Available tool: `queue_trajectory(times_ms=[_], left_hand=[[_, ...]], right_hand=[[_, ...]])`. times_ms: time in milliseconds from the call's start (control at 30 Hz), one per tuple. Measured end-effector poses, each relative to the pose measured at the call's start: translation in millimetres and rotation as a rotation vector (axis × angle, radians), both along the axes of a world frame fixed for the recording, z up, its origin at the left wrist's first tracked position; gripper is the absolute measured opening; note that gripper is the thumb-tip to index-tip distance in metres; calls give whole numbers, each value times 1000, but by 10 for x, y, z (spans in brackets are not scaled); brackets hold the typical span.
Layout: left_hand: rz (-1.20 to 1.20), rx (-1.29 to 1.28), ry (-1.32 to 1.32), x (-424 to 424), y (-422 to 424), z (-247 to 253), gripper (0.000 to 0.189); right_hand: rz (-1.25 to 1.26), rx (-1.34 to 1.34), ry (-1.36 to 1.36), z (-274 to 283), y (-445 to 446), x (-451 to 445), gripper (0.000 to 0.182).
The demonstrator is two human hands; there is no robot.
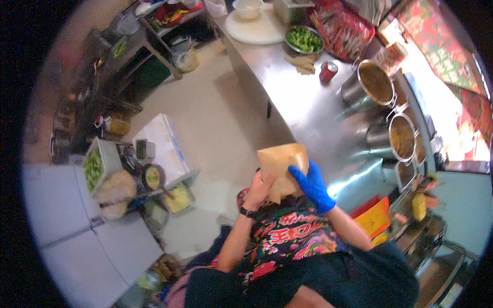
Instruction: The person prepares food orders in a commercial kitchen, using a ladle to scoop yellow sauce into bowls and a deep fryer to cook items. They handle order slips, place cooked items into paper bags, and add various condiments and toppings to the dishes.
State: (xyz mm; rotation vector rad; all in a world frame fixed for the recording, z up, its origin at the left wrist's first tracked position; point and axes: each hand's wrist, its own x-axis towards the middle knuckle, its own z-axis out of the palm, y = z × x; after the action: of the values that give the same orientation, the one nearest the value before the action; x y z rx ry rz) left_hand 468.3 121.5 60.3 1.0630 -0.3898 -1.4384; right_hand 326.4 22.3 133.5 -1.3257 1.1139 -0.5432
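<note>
A brown kraft paper bag [282, 161] is held up in front of my floral apron [289, 235], between both hands. My left hand [259, 189], bare with a dark watch at the wrist, grips its left side, thumb laid on the paper. On the right side my right hand [314, 186], in a blue glove, presses its fingers across the bag. The bag's contents, if any, are hidden. To the right runs a stainless steel worktable [308, 111], its near edge close to the bag.
Two tall steel pots [352, 90], [379, 136] stand along the worktable's right side. Farther off are a red can [328, 72], a bowl of chopped greens [304, 39] and a round white cutting board [254, 29]. At left, a tub of greens [93, 169] sits near white chest lids [115, 250].
</note>
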Motion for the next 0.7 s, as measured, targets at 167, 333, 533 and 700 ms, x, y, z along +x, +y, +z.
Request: queue_trajectory(times_ms=[167, 333, 533, 700], left_hand=[[315, 128, 134, 530, -78, -111, 37], [553, 239, 95, 1250, -205, -217, 39], [544, 406, -56, 1938, -816, 124, 44], [347, 485, -258, 1905, -946, 457, 44]], right_hand=[[221, -234, 69, -506, -587, 718, 48], [-142, -671, 462, -1553, -2484, 1390, 71], [-635, -727, 761, -2405, -4205, 1633, 62], [-369, -839, 931, -2445, -3194, 1531, 42]])
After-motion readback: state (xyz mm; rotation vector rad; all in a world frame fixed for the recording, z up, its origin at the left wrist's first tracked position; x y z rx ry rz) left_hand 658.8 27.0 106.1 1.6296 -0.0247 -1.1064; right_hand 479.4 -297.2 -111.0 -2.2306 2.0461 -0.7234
